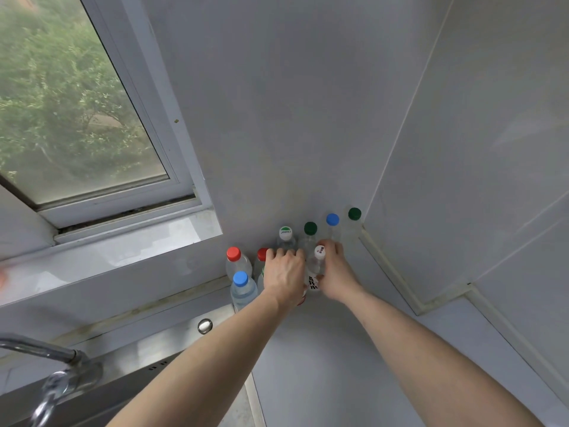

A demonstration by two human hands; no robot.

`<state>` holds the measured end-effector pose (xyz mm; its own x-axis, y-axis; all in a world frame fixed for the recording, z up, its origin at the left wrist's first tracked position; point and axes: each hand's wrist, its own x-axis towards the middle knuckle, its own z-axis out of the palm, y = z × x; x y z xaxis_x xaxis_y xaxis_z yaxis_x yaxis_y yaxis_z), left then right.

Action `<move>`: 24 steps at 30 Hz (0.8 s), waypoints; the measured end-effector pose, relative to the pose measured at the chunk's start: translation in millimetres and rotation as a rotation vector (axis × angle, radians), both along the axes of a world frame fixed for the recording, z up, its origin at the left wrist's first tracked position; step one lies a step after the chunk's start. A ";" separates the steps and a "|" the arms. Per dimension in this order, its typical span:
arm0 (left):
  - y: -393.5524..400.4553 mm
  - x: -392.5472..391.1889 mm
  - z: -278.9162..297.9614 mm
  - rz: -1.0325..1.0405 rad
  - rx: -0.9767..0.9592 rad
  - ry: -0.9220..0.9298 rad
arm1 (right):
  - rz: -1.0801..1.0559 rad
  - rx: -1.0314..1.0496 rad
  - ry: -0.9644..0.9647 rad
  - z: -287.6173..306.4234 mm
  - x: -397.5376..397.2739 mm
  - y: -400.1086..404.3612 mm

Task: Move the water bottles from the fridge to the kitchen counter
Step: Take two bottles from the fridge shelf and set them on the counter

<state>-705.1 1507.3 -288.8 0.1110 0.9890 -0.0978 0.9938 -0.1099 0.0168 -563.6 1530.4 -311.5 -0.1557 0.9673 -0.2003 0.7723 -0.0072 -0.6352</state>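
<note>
Stainless steel sink (172, 362) in the foreground, pale grey kitchen counter (323, 365) to its right, where both bare hands meet: the left hand (284, 274) curls over a bottle hidden beneath it, the right hand (334, 269) wraps a clear plastic white-capped water bottle (317, 268). Beyond the sink, more capped bottles line the wall. Full bottles likely heavy, slick; grip mid-body.

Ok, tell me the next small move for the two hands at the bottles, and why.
Probably let go and draw both hands back. The white-capped bottle stands upright on the counter between the left hand and the right hand, among the other bottles by the wall, so it looks placed.
</note>
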 end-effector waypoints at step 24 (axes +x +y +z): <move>-214.6 -90.9 51.9 -0.038 0.104 -0.565 | -0.122 0.034 0.336 56.7 5.6 -222.1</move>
